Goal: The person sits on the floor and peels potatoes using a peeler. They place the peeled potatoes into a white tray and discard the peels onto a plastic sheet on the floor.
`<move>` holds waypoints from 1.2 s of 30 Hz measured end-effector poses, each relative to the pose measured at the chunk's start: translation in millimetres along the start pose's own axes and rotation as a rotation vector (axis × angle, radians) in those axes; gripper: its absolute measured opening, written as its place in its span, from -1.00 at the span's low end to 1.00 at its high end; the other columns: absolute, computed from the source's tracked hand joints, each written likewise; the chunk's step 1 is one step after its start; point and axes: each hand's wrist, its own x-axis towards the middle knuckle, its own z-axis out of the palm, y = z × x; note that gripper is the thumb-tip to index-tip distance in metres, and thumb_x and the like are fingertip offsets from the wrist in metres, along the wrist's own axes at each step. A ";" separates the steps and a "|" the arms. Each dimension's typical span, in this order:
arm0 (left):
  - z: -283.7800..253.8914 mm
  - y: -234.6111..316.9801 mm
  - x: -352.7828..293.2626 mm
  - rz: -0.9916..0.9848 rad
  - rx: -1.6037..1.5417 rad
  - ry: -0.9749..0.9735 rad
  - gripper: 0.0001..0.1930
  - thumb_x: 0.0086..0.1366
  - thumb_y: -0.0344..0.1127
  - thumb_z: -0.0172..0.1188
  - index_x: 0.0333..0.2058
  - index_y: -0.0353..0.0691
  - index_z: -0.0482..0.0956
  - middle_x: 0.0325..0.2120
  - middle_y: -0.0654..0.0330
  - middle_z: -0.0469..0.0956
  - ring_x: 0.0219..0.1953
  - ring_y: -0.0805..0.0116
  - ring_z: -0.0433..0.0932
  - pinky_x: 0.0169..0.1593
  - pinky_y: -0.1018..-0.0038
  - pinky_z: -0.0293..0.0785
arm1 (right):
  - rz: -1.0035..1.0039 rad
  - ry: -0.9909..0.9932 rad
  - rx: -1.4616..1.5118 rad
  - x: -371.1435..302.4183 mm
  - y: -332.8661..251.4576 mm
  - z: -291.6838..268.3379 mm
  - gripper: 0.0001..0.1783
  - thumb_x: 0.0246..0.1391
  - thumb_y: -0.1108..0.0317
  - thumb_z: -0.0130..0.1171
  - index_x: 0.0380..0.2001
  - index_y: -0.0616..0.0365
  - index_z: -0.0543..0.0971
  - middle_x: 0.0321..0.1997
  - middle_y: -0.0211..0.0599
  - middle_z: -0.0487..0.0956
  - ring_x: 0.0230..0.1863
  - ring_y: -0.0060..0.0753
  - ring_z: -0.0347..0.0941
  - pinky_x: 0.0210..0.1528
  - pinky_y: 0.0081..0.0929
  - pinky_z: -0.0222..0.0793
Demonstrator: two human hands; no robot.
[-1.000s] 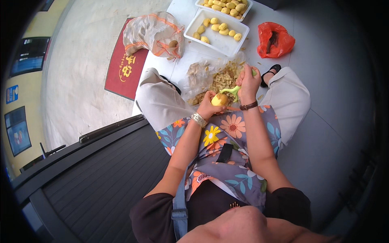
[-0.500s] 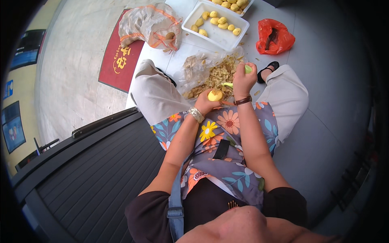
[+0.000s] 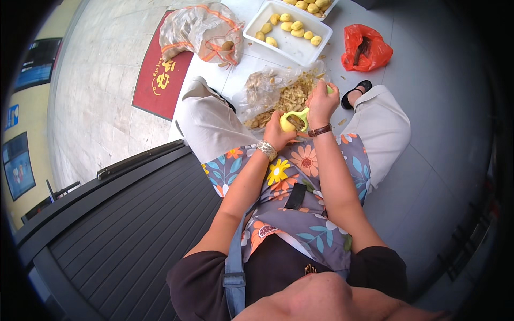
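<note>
My left hand [image 3: 277, 131] grips a yellow, partly peeled potato [image 3: 287, 125] over my lap. My right hand [image 3: 322, 100] holds a yellow-green peeler [image 3: 301, 117] whose blade rests against that potato. A silver bracelet sits on my left wrist and a brown watch strap on my right. Just beyond my hands lies a clear plastic bag [image 3: 267, 91] heaped with potato peelings. I am seated, wearing a floral apron and light trousers.
A white tray [image 3: 292, 45] with several peeled potatoes stands ahead on the floor. A clear sack [image 3: 201, 29] of unpeeled potatoes lies at the far left by a red mat [image 3: 160, 80]. A red plastic bag [image 3: 364, 48] sits at the right. Dark ribbed steps [image 3: 107, 230] lie to my left.
My hands have stayed together on the potato while the peeler stroked along it. My head has tilted, so the tray and bags sit a little lower in view.
</note>
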 end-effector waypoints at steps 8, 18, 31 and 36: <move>-2.1 -1.5 -1.3 0.032 -0.102 -0.025 -0.43 -0.17 -0.42 0.32 -0.15 -0.29 0.23 -0.32 0.07 0.45 -0.29 0.31 0.49 -0.23 0.46 0.46 | -0.070 0.118 0.034 40.2 -1.8 -17.1 -0.77 0.02 0.36 0.00 -0.37 0.25 0.22 -0.75 -0.38 0.26 -0.84 -0.56 0.10 -0.82 -0.57 0.05; 0.8 -11.6 2.6 -0.141 -0.510 -0.159 -0.39 -0.16 -0.50 0.31 -0.12 -0.28 0.17 -0.33 0.14 0.44 -0.35 0.40 0.50 -0.40 0.53 0.51 | 0.101 -0.063 0.162 -6.0 -31.7 -3.5 -0.82 0.03 0.40 0.00 -0.43 0.12 0.20 -0.76 -0.45 0.18 -0.84 -0.61 0.05 -0.81 -0.61 -0.03; -1.9 3.3 -2.5 -0.021 -0.155 -0.021 -0.46 -0.25 -0.44 0.31 -0.18 -0.28 0.36 -0.36 0.21 0.49 -0.34 0.46 0.47 -0.22 0.52 0.42 | -0.031 -0.012 0.082 15.3 -15.5 -7.8 -0.81 -0.03 0.45 -0.03 -0.34 0.20 0.22 -0.73 -0.42 0.27 -0.82 -0.64 0.14 -0.85 -0.62 0.00; 4.4 -3.0 1.9 0.015 -0.056 0.051 -0.38 -0.30 -0.40 0.39 -0.16 -0.28 0.35 -0.34 0.14 0.50 -0.29 0.39 0.50 -0.20 0.48 0.43 | 0.116 -0.061 0.153 -20.6 -8.7 7.2 -0.80 -0.04 0.46 -0.05 -0.34 0.19 0.20 -0.74 -0.41 0.25 -0.85 -0.62 0.09 -0.86 -0.59 0.00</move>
